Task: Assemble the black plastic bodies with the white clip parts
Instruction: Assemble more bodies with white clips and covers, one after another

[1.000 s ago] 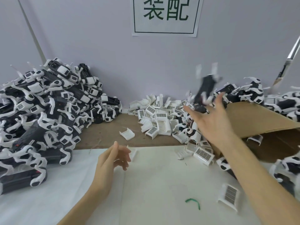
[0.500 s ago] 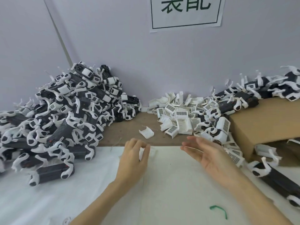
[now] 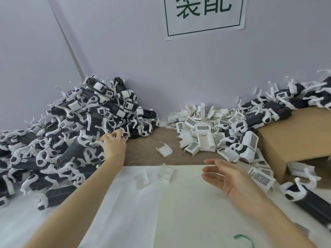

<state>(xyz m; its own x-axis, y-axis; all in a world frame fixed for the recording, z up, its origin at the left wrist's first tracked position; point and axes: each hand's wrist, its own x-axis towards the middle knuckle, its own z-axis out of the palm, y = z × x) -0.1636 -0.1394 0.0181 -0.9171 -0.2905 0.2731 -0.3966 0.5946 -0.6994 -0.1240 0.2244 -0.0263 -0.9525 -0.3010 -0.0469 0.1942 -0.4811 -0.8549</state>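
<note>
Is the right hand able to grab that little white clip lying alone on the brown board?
Probably yes. The right hand is open and holds nothing, and the lone white clip lies apart from the clip pile, with bare brown board between them and nothing on top.

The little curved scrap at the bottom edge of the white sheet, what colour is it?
Green. The curved scrap shows in the head view.

Left hand [image 3: 114, 145] reaching into the big pile of black bodies [image 3: 71, 138] at left, fingers curled among white straps, right hand [image 3: 227, 176] loose above the white-covered surface [image 3: 179, 212], heap of white clip parts [image 3: 200, 133] by the wall, cardboard box [image 3: 295, 138] at right
</note>
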